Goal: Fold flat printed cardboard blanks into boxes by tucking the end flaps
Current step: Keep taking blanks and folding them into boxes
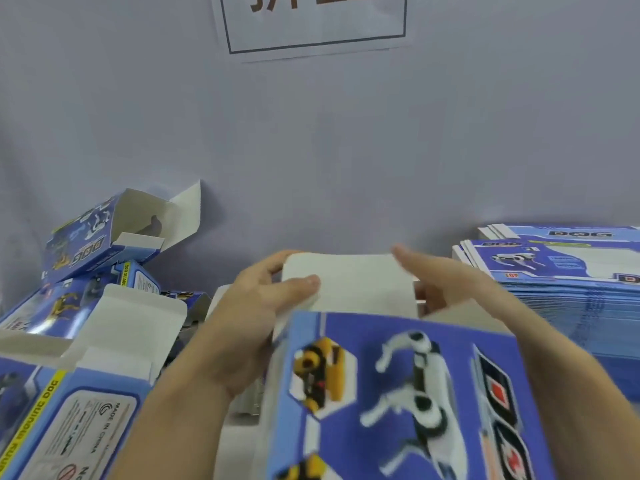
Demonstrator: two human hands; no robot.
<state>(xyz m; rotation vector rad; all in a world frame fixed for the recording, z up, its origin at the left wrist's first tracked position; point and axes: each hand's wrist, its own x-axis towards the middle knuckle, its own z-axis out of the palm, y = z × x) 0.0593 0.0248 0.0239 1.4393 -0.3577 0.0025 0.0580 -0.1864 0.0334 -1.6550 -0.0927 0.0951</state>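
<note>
— What can't be made out?
— The box [398,393] is motion-blurred and runs off the bottom edge. The white flap [349,282] covers the left hand's [249,323] fingers and part of the right hand [446,285].
— And the sign [311,19]?
— Cut by the top edge, unreadable. The stack of flat blanks [571,271] leaves at the right edge.

Printed cardboard box [398,393] with a smooth, slightly glossy blue face, its end flap [349,282] plain matt white card inside, stack of flat blanks [568,271] in the same glossy print, matt paper sign [315,22] on a smooth grey wall [311,150]
</note>
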